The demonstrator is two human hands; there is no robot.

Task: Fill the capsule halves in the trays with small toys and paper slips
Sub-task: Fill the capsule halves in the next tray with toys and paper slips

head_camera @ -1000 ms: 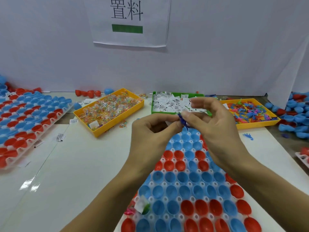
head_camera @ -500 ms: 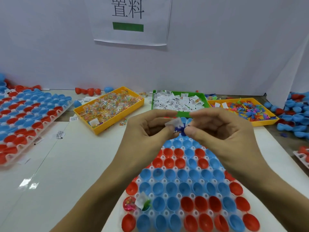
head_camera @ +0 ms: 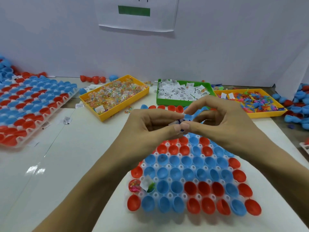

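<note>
The counter is a pale, glossy surface backed by a white wall with a paper sign bearing a green bar. Nearest the viewer lies a clear plastic tray, its long axis running away from the person towards the bins, its round pockets seated with smooth red and blue capsule halves, open side up. Most look empty; near the front left corner one half holds a pink toy and the one beside it a white paper slip with something green. A second tray of red and blue halves sits well apart at the far left, angled towards the wall.

Behind the near tray stand three shallow rectangular bins. The left yellow bin is full of small clear-wrapped multicoloured toys. The green bin in the middle is heaped with folded white paper slips. The right yellow bin holds small plastic figures in blue, pink, orange and green. Loose blue and red halves pile up at the far right.

Above the far part of the near tray, the left hand and right hand meet fingertip to fingertip. Both pinch between thumb and forefinger a small dark blue toy together with a bit of white paper; its shape and heading are too small to tell.
</note>
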